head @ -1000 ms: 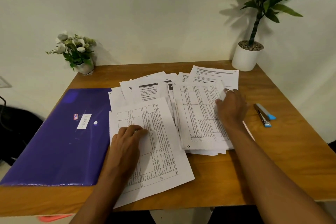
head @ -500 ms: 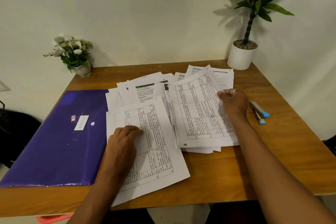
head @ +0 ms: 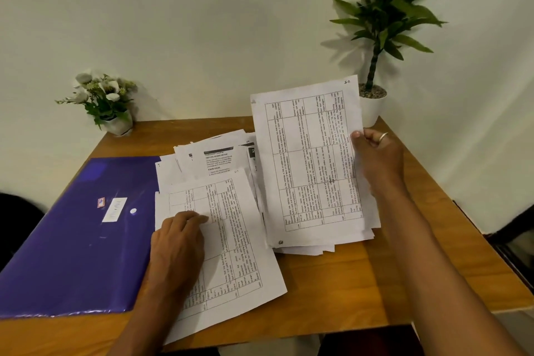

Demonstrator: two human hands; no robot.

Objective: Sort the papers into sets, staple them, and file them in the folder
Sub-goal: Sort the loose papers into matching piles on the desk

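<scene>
Pinching this floppy, feather-light sheet (head: pixel 309 159) at its side edge with my right hand (head: pixel 378 159). My left hand (head: pixel 176 246) rests flat, pinning another page (head: pixel 234 243).

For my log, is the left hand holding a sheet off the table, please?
No, the left hand rests on a flat sheet on the table; the right hand holds the raised sheet.

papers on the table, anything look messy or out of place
The loose papers lie fanned at mixed angles, not squared. The near sheet under the left hand sits skewed to the table edge. The right hand holds up a second sheet. Nothing looks torn or spilled.
</scene>
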